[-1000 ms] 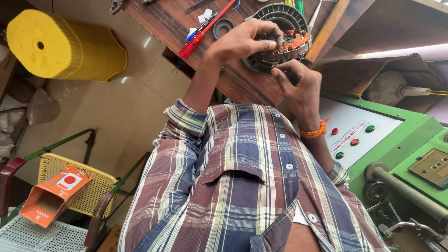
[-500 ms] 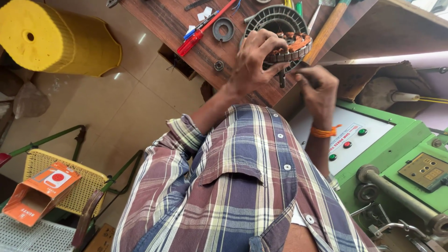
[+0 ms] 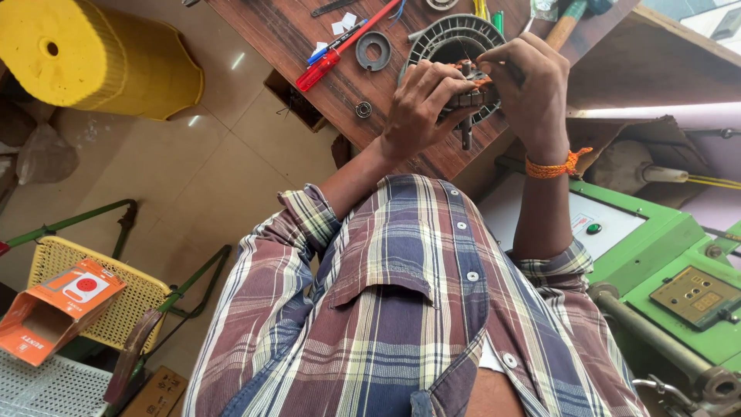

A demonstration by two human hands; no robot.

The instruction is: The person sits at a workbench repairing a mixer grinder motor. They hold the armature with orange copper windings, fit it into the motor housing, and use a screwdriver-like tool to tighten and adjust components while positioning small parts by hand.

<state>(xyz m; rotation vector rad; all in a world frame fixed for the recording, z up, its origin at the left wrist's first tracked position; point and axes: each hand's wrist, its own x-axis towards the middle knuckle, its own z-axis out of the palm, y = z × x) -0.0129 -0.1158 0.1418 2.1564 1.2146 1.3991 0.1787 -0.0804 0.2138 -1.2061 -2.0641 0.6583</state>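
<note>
A wooden bench (image 3: 309, 31) is standing over a tiled floor, with a green machine (image 3: 656, 255) beside it. Over the bench, the left hand (image 3: 421, 108) is curling its fingers (image 3: 432, 81) around the stator (image 3: 472, 96), gripping it from the near side. The right hand (image 3: 532, 85) is closing over the stator's far edge, fingers bent and pinching at its top. The stator is sitting between both palms, its shaft pointing down. Behind it a ribbed round cover (image 3: 455, 38) is lying on the bench, with a red screwdriver (image 3: 340, 50), a washer (image 3: 373, 51) and a bearing (image 3: 363, 109) nearby.
</note>
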